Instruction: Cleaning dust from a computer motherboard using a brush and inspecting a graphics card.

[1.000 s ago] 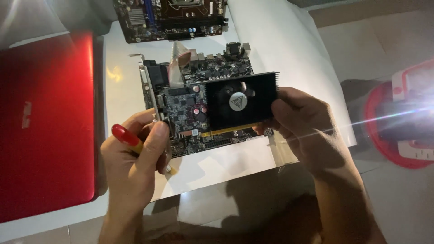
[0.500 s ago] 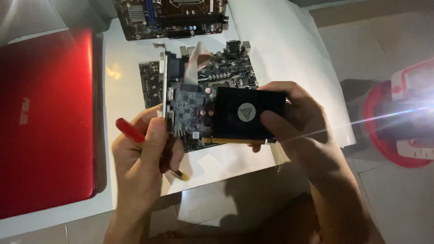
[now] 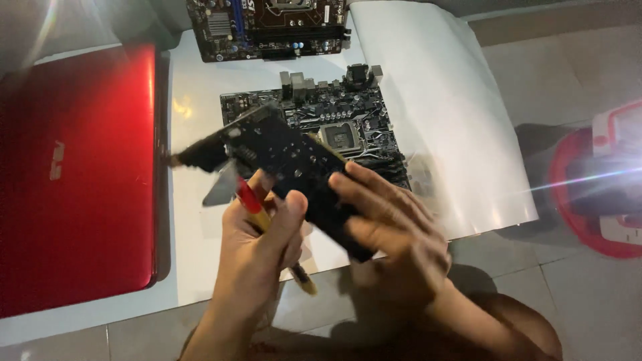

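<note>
Graphics card [image 3: 287, 160] sits up off the table in both your hands, tilted with its dark back side turned toward you and its metal bracket end pointing left; it is blurred, so fine detail on it cannot be read. It hangs above the white sheet [image 3: 435, 100], just in front of the bare motherboard [image 3: 348, 127] that lies flat there, and is plugged into nothing. As far as the view shows, the card is loose and free to turn over; no screw, fan or cover can be seen lying removed beside it, so any opening of it looks not yet done

Your left hand [image 3: 257, 251] is closed around a screwdriver [image 3: 267, 227] with a red and yellow handle, its dark tip pointing down and right below your palm, while the thumb and forefinger pinch the card's lower edge. Your right hand [image 3: 394, 234] lies with fingers spread flat across the card's right half, gripping it from that side, wrist low and forearm coming up from the bottom right

A second motherboard [image 3: 267, 27] lies at the sheet's far edge. A closed red laptop [image 3: 73, 174] rests to the left, and a red round object [image 3: 595, 194] stands on the floor tiles at the right, washed by glare
</note>
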